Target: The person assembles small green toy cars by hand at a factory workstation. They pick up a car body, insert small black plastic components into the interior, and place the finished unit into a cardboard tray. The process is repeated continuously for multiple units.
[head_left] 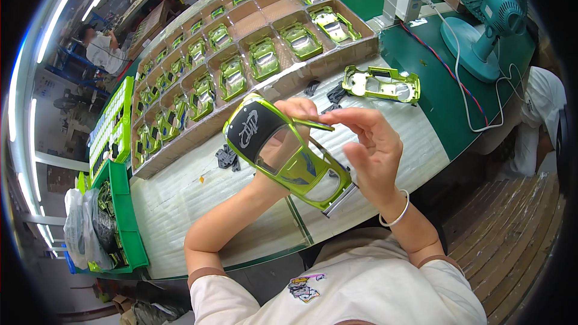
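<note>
A lime-green toy car body shell point(304, 171) with a black hood and cut-out windows is tilted above the table. My left hand point(297, 109) grips it from beneath; the fingertips show at its far side and some skin shows through the windshield opening. One car door point(314, 124) sticks out from the shell's side. Beside that door is my right hand point(378, 149), its fingers stretched toward the door's outer end and the thumb held apart. The index fingertip seems to touch the door. A second green shell point(382, 84) lies underside up on the table beyond my right hand.
A divided cardboard tray point(289, 76) of green car shells spans the far side. Crumpled dark plastic scraps point(227, 158) lie on the white foam sheet point(180, 219). A green crate point(128, 219) stands left; a teal fan point(487, 24) with a cable stands right.
</note>
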Action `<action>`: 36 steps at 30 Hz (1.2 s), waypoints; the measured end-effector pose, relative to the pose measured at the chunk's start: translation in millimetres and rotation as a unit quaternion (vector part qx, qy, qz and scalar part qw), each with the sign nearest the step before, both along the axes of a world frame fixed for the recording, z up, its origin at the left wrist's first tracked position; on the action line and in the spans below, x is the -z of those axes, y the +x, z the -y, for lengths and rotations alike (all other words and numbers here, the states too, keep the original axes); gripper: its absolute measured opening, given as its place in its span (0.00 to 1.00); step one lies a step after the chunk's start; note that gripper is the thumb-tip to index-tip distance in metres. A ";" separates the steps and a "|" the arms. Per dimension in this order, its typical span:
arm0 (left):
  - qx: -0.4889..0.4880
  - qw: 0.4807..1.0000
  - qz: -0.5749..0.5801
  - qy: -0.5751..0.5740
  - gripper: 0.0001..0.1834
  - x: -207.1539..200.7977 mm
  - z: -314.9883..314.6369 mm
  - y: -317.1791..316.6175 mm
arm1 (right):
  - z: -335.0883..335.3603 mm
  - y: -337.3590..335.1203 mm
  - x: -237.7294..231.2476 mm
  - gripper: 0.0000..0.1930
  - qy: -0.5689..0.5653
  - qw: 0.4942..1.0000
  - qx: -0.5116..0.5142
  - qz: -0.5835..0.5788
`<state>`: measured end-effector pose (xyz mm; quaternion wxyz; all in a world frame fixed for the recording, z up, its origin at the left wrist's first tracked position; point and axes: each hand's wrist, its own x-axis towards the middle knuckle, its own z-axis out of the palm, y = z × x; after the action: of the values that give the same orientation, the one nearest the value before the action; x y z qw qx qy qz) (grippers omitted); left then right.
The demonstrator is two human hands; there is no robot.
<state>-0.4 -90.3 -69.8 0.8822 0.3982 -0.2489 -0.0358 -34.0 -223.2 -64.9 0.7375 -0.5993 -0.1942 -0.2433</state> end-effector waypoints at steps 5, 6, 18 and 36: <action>0.008 1.000 0.002 -0.023 0.07 -7.4 -1.5 4.6 | 1.8 -10.8 -0.7 0.46 -0.069 0.993 -0.071 0.059; 0.001 1.000 -0.009 -0.018 0.08 -7.0 -2.2 5.0 | -2.1 -19.6 -2.7 0.48 -0.097 0.993 -0.046 0.058; 0.020 0.990 -0.080 0.111 0.20 -17.6 -11.1 8.5 | -7.8 -28.5 13.9 0.38 -0.171 0.982 0.066 -0.046; -0.330 0.715 0.051 0.614 0.47 -83.1 -35.3 158.3 | 19.6 -10.4 22.5 0.38 0.027 0.981 -0.056 -0.182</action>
<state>157.9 -55.0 13.2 0.3859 0.9103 -0.0698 0.1328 -44.4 -242.8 -87.4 0.7887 -0.6020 -0.0831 -0.0933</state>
